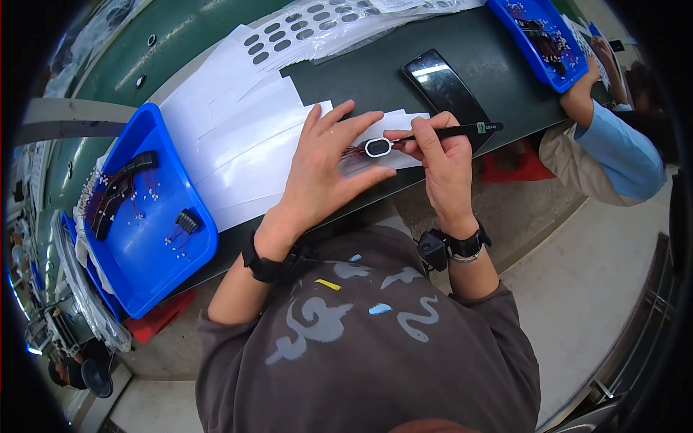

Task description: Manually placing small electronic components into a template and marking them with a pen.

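My right hand [444,155] is closed round a pair of black tweezers [469,130]. Their tip end reaches a small oval part [377,148], black with a white rim, which looks like a small speaker. Thin dark red wires [351,151] run from its left side toward my left palm. My left hand [317,166] curves about the part with fingers and thumb spread apart; whether it touches the wires I cannot tell. White paper sheets [245,159] lie on the table under my left hand and the part.
On the left stands a blue tray [195,238] with wired black parts. A black phone [447,86] lies beyond my right hand. Sheets with dark oval pieces [278,40] are at the back. Another blue tray [530,61] sits far right, beside another person's arm [577,97].
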### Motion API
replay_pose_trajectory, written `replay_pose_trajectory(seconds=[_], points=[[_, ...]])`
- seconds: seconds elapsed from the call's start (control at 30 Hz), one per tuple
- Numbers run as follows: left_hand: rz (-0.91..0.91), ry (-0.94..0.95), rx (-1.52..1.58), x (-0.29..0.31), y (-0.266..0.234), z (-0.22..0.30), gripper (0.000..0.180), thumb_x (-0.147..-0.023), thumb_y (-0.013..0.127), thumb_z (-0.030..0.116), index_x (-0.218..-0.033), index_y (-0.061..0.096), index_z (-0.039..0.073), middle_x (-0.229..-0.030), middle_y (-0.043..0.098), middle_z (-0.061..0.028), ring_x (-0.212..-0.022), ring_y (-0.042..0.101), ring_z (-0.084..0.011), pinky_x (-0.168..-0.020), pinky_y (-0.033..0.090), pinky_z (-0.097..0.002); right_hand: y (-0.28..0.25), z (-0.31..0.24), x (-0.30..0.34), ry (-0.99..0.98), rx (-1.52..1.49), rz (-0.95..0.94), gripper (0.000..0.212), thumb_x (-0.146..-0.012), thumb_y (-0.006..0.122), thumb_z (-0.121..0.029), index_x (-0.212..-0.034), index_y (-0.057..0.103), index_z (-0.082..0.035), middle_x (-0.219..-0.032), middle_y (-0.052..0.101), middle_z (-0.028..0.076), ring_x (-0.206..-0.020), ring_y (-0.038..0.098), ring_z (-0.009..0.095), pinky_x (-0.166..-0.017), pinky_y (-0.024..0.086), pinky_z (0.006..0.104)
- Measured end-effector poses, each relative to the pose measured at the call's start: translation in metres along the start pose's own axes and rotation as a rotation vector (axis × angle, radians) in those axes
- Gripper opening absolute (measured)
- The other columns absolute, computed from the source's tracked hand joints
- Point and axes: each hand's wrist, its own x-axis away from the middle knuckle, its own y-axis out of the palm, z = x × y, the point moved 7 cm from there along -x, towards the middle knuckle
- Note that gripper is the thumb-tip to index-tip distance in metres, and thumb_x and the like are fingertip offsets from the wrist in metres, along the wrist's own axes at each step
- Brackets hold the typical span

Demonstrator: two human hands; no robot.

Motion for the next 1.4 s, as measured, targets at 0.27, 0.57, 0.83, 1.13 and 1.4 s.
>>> replay_pose_trajectory(seconds=[0.27,0.57,0.83,1.13,1.4], points=[[0.088,0.397,-0.396,0.019,-0.007,0.017,0.036,-0.08,0.077,0.014,-0.116,0.075,0.011,-0.117,0.073,-0.0047,-0.122,0.063,-0.028,-0.106,0.05,-0.0472,-0.001,0.001,-0.001,-0.006,0.017,0.0,0.017,-0.106,0.058,-0.018,-0.095,0.053,-0.006,-0.094,0.072,0.012,-0.095,0.072,0.015,-0.08,0.056,0.026],[0.133,0.422,-0.35,0.026,-0.008,0.012,0.031,-0.081,0.07,0.007,-0.112,0.074,0.008,-0.117,0.073,-0.0097,-0.111,0.07,-0.0273,-0.094,0.059,-0.0377,0.0,0.003,-0.001,-0.012,-0.02,-0.007,0.018,-0.107,0.057,-0.019,-0.096,0.053,-0.006,-0.096,0.074,0.013,-0.092,0.072,0.014,-0.079,0.056,0.0253],[0.137,0.434,-0.415,0.018,-0.003,0.018,0.033,-0.083,0.069,0.006,-0.115,0.073,0.005,-0.118,0.073,-0.0112,-0.11,0.071,-0.0271,-0.095,0.058,-0.0375,0.0,0.006,0.004,-0.042,-0.075,0.014,0.016,-0.108,0.055,-0.019,-0.099,0.054,-0.006,-0.102,0.074,0.016,-0.094,0.071,0.016,-0.08,0.056,0.0284],[0.153,0.435,-0.443,0.019,-0.005,0.023,0.034,-0.082,0.073,-0.004,-0.114,0.074,0.004,-0.115,0.074,-0.0129,-0.105,0.073,-0.0291,-0.091,0.06,-0.0396,0.026,-0.005,0.022,-0.298,0.407,-0.185,0.013,-0.099,0.065,-0.004,-0.1,0.053,-0.003,-0.111,0.074,0.014,-0.096,0.071,0.017,-0.084,0.053,0.0277],[0.348,0.173,-0.386,0.007,-0.041,0.012,0.026,-0.089,0.07,0.001,-0.115,0.072,0.002,-0.104,0.076,-0.0134,-0.09,0.074,-0.0315,-0.08,0.06,-0.0368,0.026,0.004,0.016,-0.273,0.427,-0.185,0.018,-0.094,0.069,0.002,-0.098,0.052,-0.003,-0.117,0.073,0.016,-0.102,0.069,0.018,-0.091,0.052,0.0283]])
